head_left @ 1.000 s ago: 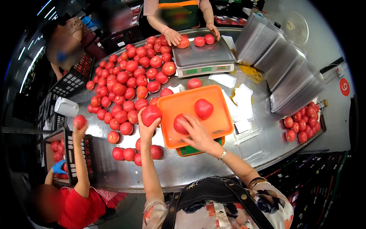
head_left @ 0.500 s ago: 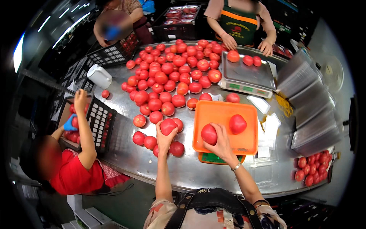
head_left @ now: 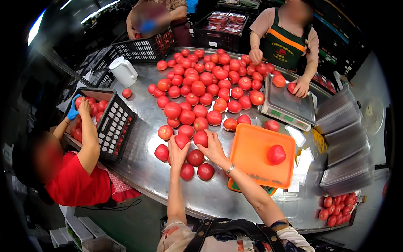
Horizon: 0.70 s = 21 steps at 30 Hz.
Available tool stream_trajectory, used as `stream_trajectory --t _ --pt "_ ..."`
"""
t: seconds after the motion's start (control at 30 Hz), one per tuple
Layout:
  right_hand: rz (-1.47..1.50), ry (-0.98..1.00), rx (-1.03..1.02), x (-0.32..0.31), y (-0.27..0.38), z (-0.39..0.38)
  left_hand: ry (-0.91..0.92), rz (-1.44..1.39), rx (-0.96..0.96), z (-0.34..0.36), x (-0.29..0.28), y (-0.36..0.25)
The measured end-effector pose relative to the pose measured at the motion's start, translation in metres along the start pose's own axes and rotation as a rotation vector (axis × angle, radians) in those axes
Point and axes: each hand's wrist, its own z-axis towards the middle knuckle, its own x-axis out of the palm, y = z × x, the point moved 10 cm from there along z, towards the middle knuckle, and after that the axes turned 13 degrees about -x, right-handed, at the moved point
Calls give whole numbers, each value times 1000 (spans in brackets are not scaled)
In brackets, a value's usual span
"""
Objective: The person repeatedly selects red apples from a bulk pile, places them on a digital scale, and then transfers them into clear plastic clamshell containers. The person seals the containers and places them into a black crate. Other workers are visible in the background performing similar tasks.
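My left hand is closed round a red tomato at the near edge of the tomato pile. Just right of it, my right hand grips another tomato, its fingers curled over the right side. Dark red tomatoes lie on the metal table between and below my wrists. To the right sits an orange tray with a single large tomato in it. Under the tray's near edge shows a green and orange thing, mostly hidden.
The main tomato pile spreads across the metal table. A co-worker's hand touches a tomato on a scale. At left, another person handles tomatoes in a black crate. A white kettle and stacked clear plastic containers flank the table.
My right hand has left the orange tray and moved left to the pile, where it holds a tomato. One tomato remains visible in the tray. The co-worker's hand now reaches onto the scale.
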Motion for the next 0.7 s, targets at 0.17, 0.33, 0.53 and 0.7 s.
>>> stream_trajectory --t 0.17,0.33,0.53,0.7 --pt "-25 12 -143 -43 41 -10 -303 167 235 56 -10 -23" --pt "-773 -281 -51 -186 26 -84 -104 135 142 145 4 -26" --pt "-481 -176 258 -246 -35 -135 6 16 126 142 25 -49" --pt "-500 -333 98 -246 -47 -138 271 -236 391 -24 80 -145"
